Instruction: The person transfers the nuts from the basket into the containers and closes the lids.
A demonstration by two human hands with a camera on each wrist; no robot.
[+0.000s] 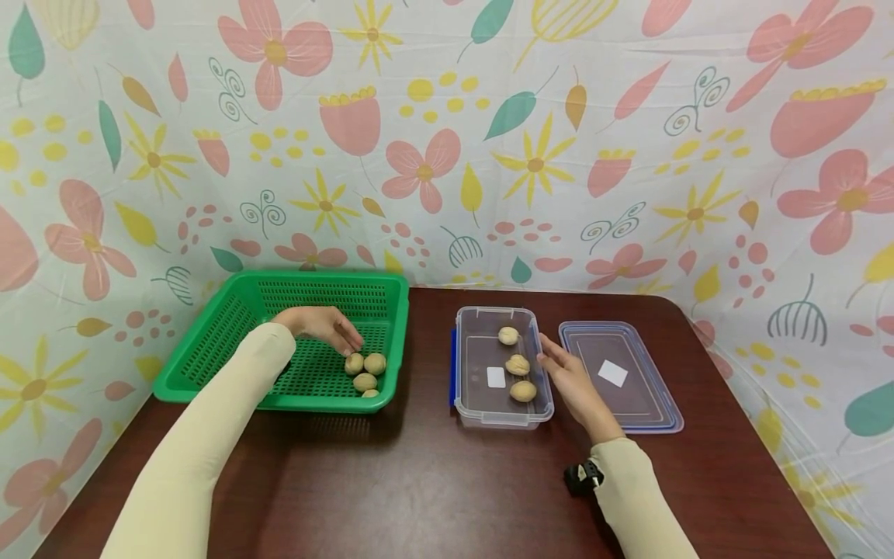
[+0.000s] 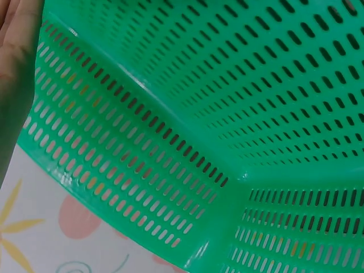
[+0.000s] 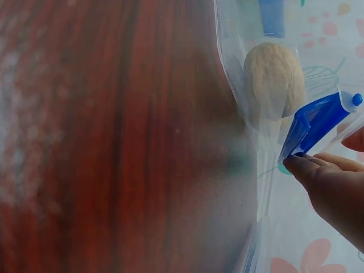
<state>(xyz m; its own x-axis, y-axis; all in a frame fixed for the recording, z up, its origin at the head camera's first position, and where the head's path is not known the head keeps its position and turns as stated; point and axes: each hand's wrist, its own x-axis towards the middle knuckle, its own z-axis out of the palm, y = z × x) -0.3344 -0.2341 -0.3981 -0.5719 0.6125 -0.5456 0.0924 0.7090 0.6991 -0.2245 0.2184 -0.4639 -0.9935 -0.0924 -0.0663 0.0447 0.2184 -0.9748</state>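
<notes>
Four walnuts (image 1: 366, 374) sit bunched in the near right corner of the green basket (image 1: 230, 330), and the left hand (image 1: 323, 325) is right over them, fingers pointing down and loosely bent, the tips just at the nearest nut on the cluster's far left. Whether it has one pinched I cannot tell; it looks like touching, nothing lifted. The nuts lie just beyond and below those fingertips, towards the basket's front wall. The left wrist view gives only green perforated wall and a sliver of palm.

Across to the right hand (image 1: 569, 378): fingers straight and together, laid along the right wall of the clear box (image 1: 466, 388), nothing gripped in the palm. The right wrist view shows a fingertip (image 3: 307, 166) touching the box's blue clip (image 3: 315, 125), with one nut seen through the plastic. Three nuts (image 1: 518, 365) lie inside the box in a line running away from the person, just left of that hand.

The box's long axis runs front to back; its lid (image 1: 618, 376) lies flat on the table (image 1: 419, 481) just right of the hand. Between basket and box only bare dark table, nothing in the way; the left hand is plainly nearer the loose nuts.
</notes>
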